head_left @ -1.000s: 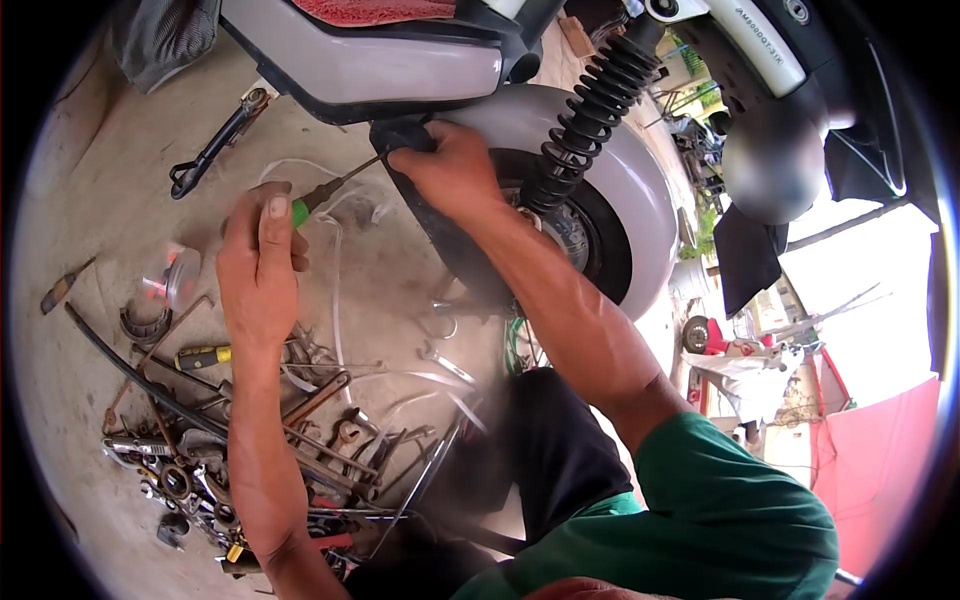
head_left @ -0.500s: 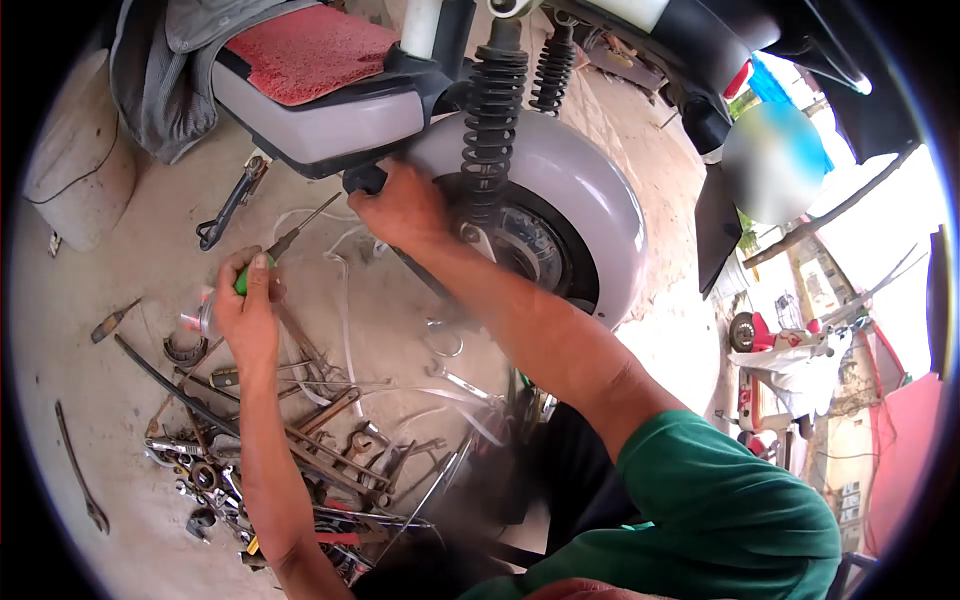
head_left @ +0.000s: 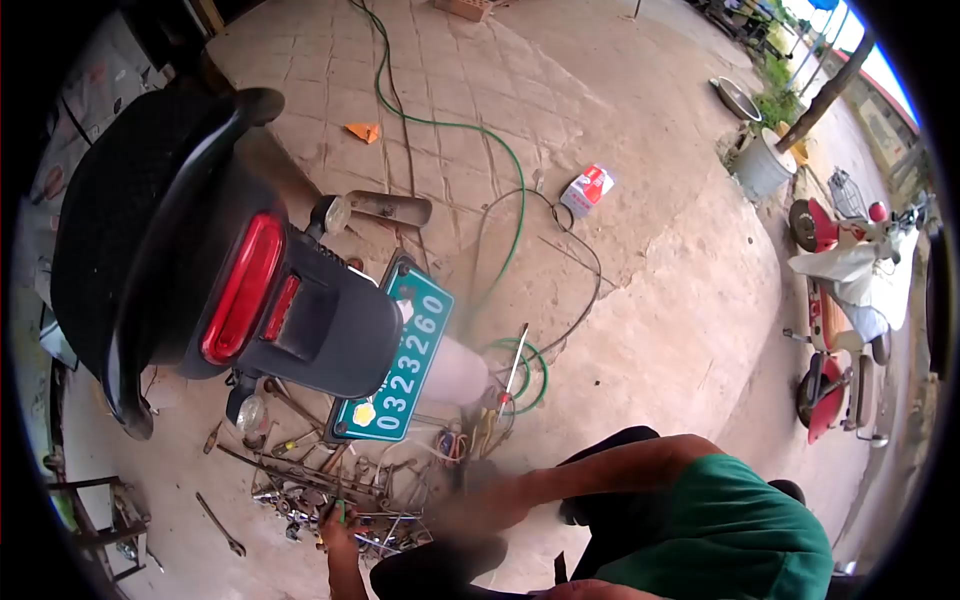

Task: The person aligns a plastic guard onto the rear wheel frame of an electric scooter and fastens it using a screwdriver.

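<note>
My left hand (head_left: 337,532) is low over a heap of hand tools (head_left: 300,505), closed around the green handle of a screwdriver (head_left: 341,511). The blade of this screwdriver is lost among the tools. My right hand (head_left: 492,508) is a blur to the right of the heap, in front of my dark trousers, so its fingers do not show. Above both hands is the rear of a scooter, with a red tail light (head_left: 243,290) and a green number plate (head_left: 395,360). Part of the grey rear mudguard (head_left: 452,372) shows behind the plate.
A screwdriver with a bright blade (head_left: 517,360) stands out near a coiled green hose (head_left: 545,375). A red-and-white box (head_left: 588,190) lies on the concrete floor. At the right is a parked red-and-white scooter (head_left: 835,310). A single wrench (head_left: 220,525) lies at lower left.
My view has swung from the scooter's side and rear wheel to its tail. My left hand has dropped to the tool heap, and my right hand has left the black part beside the wheel.
</note>
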The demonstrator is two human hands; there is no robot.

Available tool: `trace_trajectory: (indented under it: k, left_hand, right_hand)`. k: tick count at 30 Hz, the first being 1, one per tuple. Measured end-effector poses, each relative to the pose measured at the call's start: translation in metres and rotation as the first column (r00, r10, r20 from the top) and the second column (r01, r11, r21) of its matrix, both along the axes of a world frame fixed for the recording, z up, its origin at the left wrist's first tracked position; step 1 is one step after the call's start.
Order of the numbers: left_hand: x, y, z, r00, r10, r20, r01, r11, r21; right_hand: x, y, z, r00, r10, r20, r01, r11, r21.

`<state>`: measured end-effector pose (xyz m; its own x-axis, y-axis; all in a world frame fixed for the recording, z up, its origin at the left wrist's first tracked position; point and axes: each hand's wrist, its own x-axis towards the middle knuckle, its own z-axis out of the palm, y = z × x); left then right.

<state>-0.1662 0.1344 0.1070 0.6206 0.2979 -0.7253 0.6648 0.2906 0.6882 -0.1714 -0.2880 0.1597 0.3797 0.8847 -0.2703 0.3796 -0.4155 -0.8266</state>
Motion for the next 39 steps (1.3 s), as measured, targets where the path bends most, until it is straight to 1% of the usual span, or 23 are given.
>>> trace_trajectory:
  k: [2, 3, 5, 7, 9, 11, 12, 13, 15, 16, 19, 20, 21, 23, 24, 25, 28, 31, 32, 33, 34, 36, 39]
  left_hand:
    - [-0.048, -0.010, 0.020, 0.978, -0.092, -0.188, 0.123, 0.979, 0.161]
    - [-0.080, 0.003, 0.018, 0.959, -0.055, -0.278, 0.140, 0.944, 0.299]
    - [-0.104, -0.012, 0.090, 0.882, 0.012, -0.471, 0.204, 0.891, 0.406]
    - [-0.123, -0.022, 0.158, 0.795, -0.008, -0.606, 0.261, 0.907, 0.330]
    - [-0.133, -0.077, 0.236, 0.720, -0.006, -0.694, 0.378, 0.842, 0.385]
    - [-0.133, -0.135, 0.298, 0.596, -0.114, -0.795, 0.536, 0.793, 0.289]
    - [-0.165, -0.077, 0.273, 0.585, -0.539, -0.607, 0.604, 0.788, -0.118]
    - [-0.153, -0.119, 0.285, 0.599, -0.462, -0.654, 0.564, 0.823, -0.065]
    - [-0.142, -0.185, 0.297, 0.622, -0.442, -0.646, 0.457, 0.875, -0.158]
    - [-0.135, -0.216, 0.303, 0.622, -0.457, -0.636, 0.428, 0.878, -0.213]
    - [-0.106, -0.311, 0.319, 0.583, -0.504, -0.637, 0.453, 0.853, -0.260]
    - [-0.092, -0.342, 0.322, 0.567, -0.522, -0.637, 0.481, 0.838, -0.258]
    - [-0.076, -0.371, 0.324, 0.555, -0.534, -0.638, 0.495, 0.828, -0.262]
    - [-0.037, -0.426, 0.325, 0.547, -0.541, -0.639, 0.497, 0.824, -0.271]
    - [-0.010, -0.451, 0.322, 0.545, -0.548, -0.635, 0.501, 0.820, -0.277]
    - [0.019, -0.475, 0.318, 0.540, -0.562, -0.627, 0.515, 0.810, -0.282]
    - [0.136, -0.561, 0.322, 0.529, -0.602, -0.599, 0.587, 0.769, -0.254]
    - [0.284, -0.658, 0.336, 0.608, -0.625, -0.489, 0.650, 0.746, -0.145]
    - [0.328, -0.675, 0.329, 0.660, -0.610, -0.438, 0.628, 0.768, -0.125]
    - [0.372, -0.693, 0.323, 0.707, -0.594, -0.383, 0.604, 0.789, -0.108]
    - [0.421, -0.723, 0.335, 0.686, -0.612, -0.393, 0.646, 0.761, -0.060]
    - [0.506, -0.785, 0.365, 0.689, -0.625, -0.367, 0.674, 0.739, 0.007]
    - [0.595, -0.864, 0.398, 0.761, -0.584, -0.284, 0.622, 0.781, 0.061]
  right_hand:
    - [-0.022, -0.115, 0.044, 0.995, -0.087, -0.048, 0.063, 0.926, -0.373]
    - [-0.051, -0.168, 0.044, 0.958, -0.284, 0.032, 0.271, 0.868, -0.416]
    - [-0.093, -0.261, 0.109, 0.755, -0.633, 0.172, 0.644, 0.664, -0.381]
    - [-0.140, -0.322, 0.162, 0.694, -0.706, 0.139, 0.662, 0.551, -0.508]
    - [-0.211, -0.360, 0.172, 0.467, -0.881, -0.077, 0.710, 0.426, -0.561]
    - [-0.251, -0.383, 0.193, 0.403, -0.885, -0.233, 0.568, 0.441, -0.695]
    - [-0.266, -0.393, 0.203, 0.369, -0.891, -0.264, 0.559, 0.440, -0.703]
    - [-0.273, -0.400, 0.211, 0.332, -0.897, -0.292, 0.551, 0.435, -0.712]
    - [-0.269, -0.416, 0.225, 0.354, -0.899, -0.259, 0.552, 0.424, -0.718]
    - [-0.250, -0.429, 0.243, 0.404, -0.874, -0.269, 0.558, 0.469, -0.685]
    - [-0.237, -0.472, 0.205, 0.613, -0.761, -0.211, 0.587, 0.618, -0.522]
    - [-0.217, -0.488, 0.209, 0.370, -0.885, -0.281, 0.748, 0.463, -0.475]
    - [-0.193, -0.507, 0.198, 0.413, -0.885, -0.215, 0.744, 0.464, -0.481]
    - [-0.151, -0.565, 0.221, 0.432, -0.895, -0.111, 0.861, 0.446, -0.244]
    - [-0.119, -0.588, 0.254, 0.021, -0.927, -0.375, 0.902, 0.179, -0.393]
    - [-0.084, -0.612, 0.272, -0.418, -0.748, -0.516, 0.811, -0.051, -0.583]
    - [-0.051, -0.685, 0.303, -0.692, -0.561, -0.454, 0.665, -0.252, -0.703]
    - [0.001, -0.742, 0.343, -0.818, -0.467, -0.335, 0.524, -0.367, -0.768]
    - [-0.062, -0.768, 0.278, -0.792, -0.288, -0.538, 0.609, -0.312, -0.730]
    - [-0.009, -0.768, 0.330, -0.800, -0.457, -0.388, 0.549, -0.300, -0.780]
    - [-0.009, -0.776, 0.338, -0.780, -0.497, -0.380, 0.551, -0.257, -0.794]
    - [0.007, -0.800, 0.334, -0.902, -0.368, -0.228, 0.331, -0.248, -0.910]
    - [0.078, -0.861, 0.331, -0.870, -0.443, -0.216, 0.311, -0.153, -0.938]
